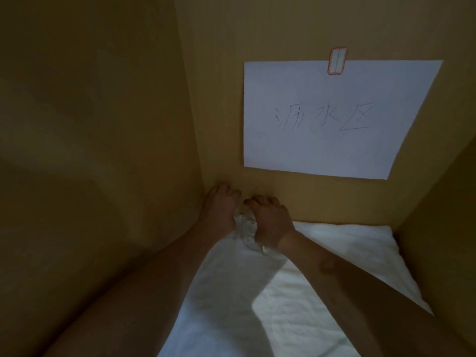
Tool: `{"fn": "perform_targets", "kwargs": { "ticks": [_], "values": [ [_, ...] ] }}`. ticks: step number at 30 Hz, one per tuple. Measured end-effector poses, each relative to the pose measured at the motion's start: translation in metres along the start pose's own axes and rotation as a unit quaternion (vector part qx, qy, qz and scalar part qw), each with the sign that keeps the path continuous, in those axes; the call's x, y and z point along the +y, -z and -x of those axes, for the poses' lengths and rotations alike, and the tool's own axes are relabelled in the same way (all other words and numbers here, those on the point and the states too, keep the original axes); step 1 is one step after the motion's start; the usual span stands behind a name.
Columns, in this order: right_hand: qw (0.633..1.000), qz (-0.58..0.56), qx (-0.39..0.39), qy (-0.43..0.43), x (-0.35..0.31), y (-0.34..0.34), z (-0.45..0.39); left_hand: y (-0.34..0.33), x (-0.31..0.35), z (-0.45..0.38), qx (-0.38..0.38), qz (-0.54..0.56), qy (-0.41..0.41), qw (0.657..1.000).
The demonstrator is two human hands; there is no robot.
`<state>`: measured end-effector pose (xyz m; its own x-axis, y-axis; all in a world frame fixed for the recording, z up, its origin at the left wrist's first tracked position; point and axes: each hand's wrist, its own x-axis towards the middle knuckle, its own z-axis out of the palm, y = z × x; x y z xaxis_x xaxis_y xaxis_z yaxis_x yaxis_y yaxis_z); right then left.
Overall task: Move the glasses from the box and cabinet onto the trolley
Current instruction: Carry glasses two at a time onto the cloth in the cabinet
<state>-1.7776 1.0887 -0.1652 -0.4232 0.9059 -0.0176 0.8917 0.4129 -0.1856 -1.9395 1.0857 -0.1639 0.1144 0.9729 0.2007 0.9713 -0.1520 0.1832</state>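
Observation:
I look into a dim cardboard box point(103, 150) lined with a white cloth point(231, 305). Both my arms reach into its far left corner. A clear glass point(246, 228) lies there on the cloth, faint and mostly hidden between my hands. My left hand point(220, 210) curls round its left side against the box wall. From the right, my right hand point(270, 220) curls its fingers over the top of the glass. No trolley or cabinet is in view.
A white sheet of paper point(329, 119) with handwriting is taped to the box's far wall by a red-edged label point(337, 60). Cardboard walls close in on the left, far side and right point(443, 228). The cloth covers the box floor to the right of my hands.

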Motion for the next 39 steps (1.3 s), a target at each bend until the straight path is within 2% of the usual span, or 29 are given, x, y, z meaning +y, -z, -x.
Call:
{"fn": "perform_targets", "kwargs": {
  "ticks": [3, 7, 13, 19, 24, 35, 39],
  "values": [
    [1.0, 0.01, -0.019, -0.001, -0.001, 0.001, 0.002, -0.001, 0.0, 0.004, 0.0, -0.029, 0.002, 1.0],
    [0.998, -0.035, -0.058, -0.017, -0.003, 0.012, 0.007, 0.011, 0.004, 0.003, -0.015, -0.042, -0.001, 0.999],
    [0.999, -0.029, -0.007, -0.036, -0.002, 0.037, 0.028, 0.031, 0.014, 0.012, -0.011, -0.04, -0.005, 0.999],
    [0.998, -0.031, 0.042, -0.042, -0.001, 0.052, 0.06, 0.044, 0.03, 0.04, 0.036, -0.029, -0.004, 0.999],
    [0.996, -0.039, 0.061, -0.057, -0.004, 0.059, 0.095, 0.057, 0.045, 0.068, 0.029, -0.027, 0.005, 0.999],
    [0.995, -0.046, 0.053, -0.071, -0.01, 0.038, 0.186, 0.062, 0.084, 0.165, 0.018, 0.017, 0.009, 1.0],
    [0.996, -0.05, 0.032, -0.069, -0.017, 0.023, 0.215, 0.063, 0.097, 0.202, -0.016, -0.012, 0.019, 1.0]
  ]
}}
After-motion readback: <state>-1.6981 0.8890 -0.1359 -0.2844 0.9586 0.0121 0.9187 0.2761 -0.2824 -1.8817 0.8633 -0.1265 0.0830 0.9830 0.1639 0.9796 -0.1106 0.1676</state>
